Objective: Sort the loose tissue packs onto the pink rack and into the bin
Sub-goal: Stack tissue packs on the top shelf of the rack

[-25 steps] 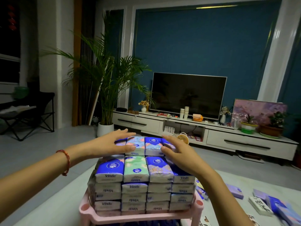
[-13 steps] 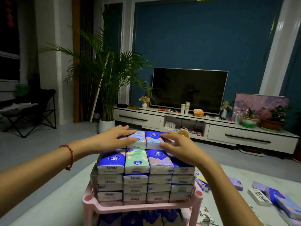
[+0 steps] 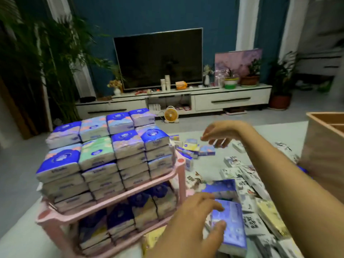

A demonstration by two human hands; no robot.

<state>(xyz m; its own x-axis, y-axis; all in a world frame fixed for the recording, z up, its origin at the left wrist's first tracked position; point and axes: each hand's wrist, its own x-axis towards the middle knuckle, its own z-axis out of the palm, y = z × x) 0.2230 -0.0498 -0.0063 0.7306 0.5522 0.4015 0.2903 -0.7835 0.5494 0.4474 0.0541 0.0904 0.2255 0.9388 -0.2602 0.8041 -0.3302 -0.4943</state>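
Left hand (image 3: 188, 226) is low beside the pink rack (image 3: 115, 200), fingers apart & spread over a big blue pack (image 3: 232, 231) lying on the mat w/ the other loose packs (image 3: 251, 183). Thumb sits on its top face, but it's too blurred to say it's gripped. Right hand (image 3: 219, 132) hangs further out over the small packs (image 3: 195, 148), fingers loosely curled, seems empty.

Step in hand, I'd say: pick up that blue pack. Best w/ thumb on one long side & fingers on the other, light squeeze since the soft wrap prob. dents, then lift flat.

Rack's top stack (image 3: 104, 146) is piled high right to the rim & the front-left packs overhang a bit, so don't brush them. Lower tier looks nearly full too, so prob. the wooden bin (image 3: 323, 151) off to the right, w/ open room above the mat btwn. Watch the rack's corner post, near that hand.
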